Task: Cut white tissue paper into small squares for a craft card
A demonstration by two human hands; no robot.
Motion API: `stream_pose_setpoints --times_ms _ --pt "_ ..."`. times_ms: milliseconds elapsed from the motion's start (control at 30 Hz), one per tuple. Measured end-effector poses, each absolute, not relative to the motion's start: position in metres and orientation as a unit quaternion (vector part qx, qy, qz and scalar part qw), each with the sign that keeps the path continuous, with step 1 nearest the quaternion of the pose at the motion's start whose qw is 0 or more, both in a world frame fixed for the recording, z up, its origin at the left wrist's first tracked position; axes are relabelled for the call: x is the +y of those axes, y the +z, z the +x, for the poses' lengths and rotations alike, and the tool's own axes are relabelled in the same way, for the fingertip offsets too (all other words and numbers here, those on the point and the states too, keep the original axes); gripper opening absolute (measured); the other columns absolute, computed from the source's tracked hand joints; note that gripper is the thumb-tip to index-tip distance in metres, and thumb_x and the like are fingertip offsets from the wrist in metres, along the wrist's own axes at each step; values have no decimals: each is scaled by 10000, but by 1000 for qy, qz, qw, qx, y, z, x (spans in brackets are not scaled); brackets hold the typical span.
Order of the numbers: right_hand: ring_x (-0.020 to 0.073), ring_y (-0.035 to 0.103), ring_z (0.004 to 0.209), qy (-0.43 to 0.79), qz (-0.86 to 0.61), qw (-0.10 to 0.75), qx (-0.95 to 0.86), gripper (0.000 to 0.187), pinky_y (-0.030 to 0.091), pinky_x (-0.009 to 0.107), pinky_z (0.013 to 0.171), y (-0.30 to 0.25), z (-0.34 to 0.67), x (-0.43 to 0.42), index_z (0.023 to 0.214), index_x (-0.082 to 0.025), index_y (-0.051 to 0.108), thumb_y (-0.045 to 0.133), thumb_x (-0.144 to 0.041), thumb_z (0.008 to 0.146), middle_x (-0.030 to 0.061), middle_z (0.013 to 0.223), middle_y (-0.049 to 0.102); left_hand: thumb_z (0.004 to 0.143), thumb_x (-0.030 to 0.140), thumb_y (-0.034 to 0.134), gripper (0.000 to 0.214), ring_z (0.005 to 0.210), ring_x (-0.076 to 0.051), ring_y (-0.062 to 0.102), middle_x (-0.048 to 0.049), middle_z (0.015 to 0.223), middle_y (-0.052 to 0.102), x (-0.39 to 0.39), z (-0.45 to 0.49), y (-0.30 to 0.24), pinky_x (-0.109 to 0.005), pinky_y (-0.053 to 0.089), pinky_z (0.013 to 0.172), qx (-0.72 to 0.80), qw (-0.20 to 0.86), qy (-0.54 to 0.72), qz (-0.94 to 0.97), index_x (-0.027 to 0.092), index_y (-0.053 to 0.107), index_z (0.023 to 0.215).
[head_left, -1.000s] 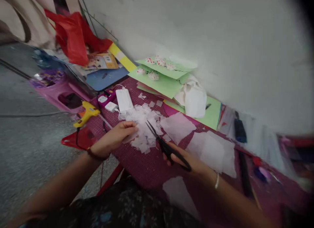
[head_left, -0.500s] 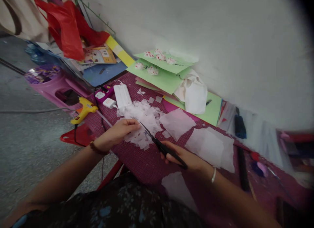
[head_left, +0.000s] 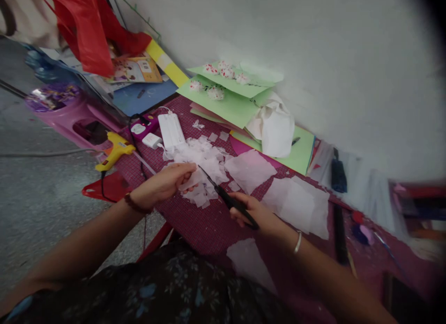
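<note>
In my right hand (head_left: 252, 212) is a pair of black-handled scissors (head_left: 232, 204), its blades pointing up and left. Close to the blade tips, my left hand (head_left: 172, 179) pinches a small piece of thin white paper (head_left: 190, 181) between thumb and fingers. Beneath it lies a loose heap of cut white paper pieces (head_left: 211, 159) on the red patterned tabletop (head_left: 195, 226). Larger thin white sheets (head_left: 249, 170) rest to the right of the heap, with more sheets (head_left: 299, 205) farther right and one (head_left: 249, 263) near my lap.
A yellow glue gun (head_left: 116, 151) sits at the table's left edge, beside a purple power strip (head_left: 144, 126) and a white box-shaped device (head_left: 171, 130) with a cable. Green cards with white-and-red paper flowers (head_left: 228, 99) are stacked against the wall. A pink stool (head_left: 66, 122) stands left.
My left hand has turned slightly, and the white paper piece in it shows more clearly. The scissors stay in my right hand, near it. The whole view has shifted a little.
</note>
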State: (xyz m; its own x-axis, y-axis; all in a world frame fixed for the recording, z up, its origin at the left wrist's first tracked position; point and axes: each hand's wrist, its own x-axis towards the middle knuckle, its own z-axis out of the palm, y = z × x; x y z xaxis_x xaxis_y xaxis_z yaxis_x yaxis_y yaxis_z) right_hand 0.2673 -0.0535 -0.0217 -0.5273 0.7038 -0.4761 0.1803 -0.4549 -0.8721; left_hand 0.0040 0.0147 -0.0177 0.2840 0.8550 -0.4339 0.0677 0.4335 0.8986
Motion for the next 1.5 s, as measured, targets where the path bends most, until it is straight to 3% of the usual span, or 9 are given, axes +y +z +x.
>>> stream_pose_setpoints --times_ms 167,367,500,700,967,1133,1300,1367,1500 --pt "94 462 587 717 -438 172 -515 653 365 262 541 -16 269 -52 1247 -162 523 697 -591 787 -20 781 516 632 317 756 200 479 -83 513 7 570 612 3 -9 -12 -201 373 454 503 711 273 407 170 623 659" --pt "140 523 767 722 -386 179 -546 709 441 314 745 -8 278 -53 1282 -170 500 634 -691 819 50 963 554 665 321 760 220 494 -74 498 41 596 567 5 -12 -2 -204 412 482 520 669 346 404 184 588 673" --pt "139 518 765 748 -360 163 -533 756 431 298 706 -10 283 -57 1305 -178 485 616 -735 812 45 956 536 686 333 759 223 508 -85 496 43 627 551 12 -8 2 -224 436 500 528 656 352 409 196 583 698" --pt "138 519 770 751 -371 160 -522 812 443 301 710 -8 277 -54 1337 -189 485 682 -728 763 31 937 532 753 388 722 245 504 -80 472 11 614 576 15 -2 -6 -213 351 481 496 680 280 462 166 640 686" --pt "115 488 690 718 -384 164 -557 658 414 286 640 -3 267 -50 1216 -169 532 644 -684 821 5 867 514 724 378 709 242 481 -84 458 18 574 553 16 2 -9 -222 332 481 511 670 265 469 164 621 653" --pt "80 428 568 722 -428 173 -514 631 328 247 510 -15 264 -53 1262 -161 523 712 -550 801 -32 766 498 712 375 713 244 469 -77 454 27 561 537 17 6 -9 -220 334 474 514 673 271 458 167 606 642" --pt "66 434 479 721 -452 198 -486 556 283 238 458 -22 262 -54 1198 -160 555 692 -533 810 -41 705 524 695 399 754 267 513 -89 537 10 630 610 13 -4 -9 -213 391 497 523 685 253 440 170 617 708" --pt "69 443 494 720 -447 202 -490 570 289 238 467 -20 262 -54 1196 -160 550 690 -558 813 -35 717 527 689 391 763 265 514 -85 541 6 629 619 11 -12 -9 -209 399 504 525 682 242 447 165 627 716" --pt "111 500 645 719 -409 209 -522 583 413 273 592 -11 265 -53 1180 -193 564 711 -604 794 -2 826 542 687 369 765 245 516 -77 521 26 605 592 9 -21 -8 -202 401 512 535 673 275 431 169 633 735"
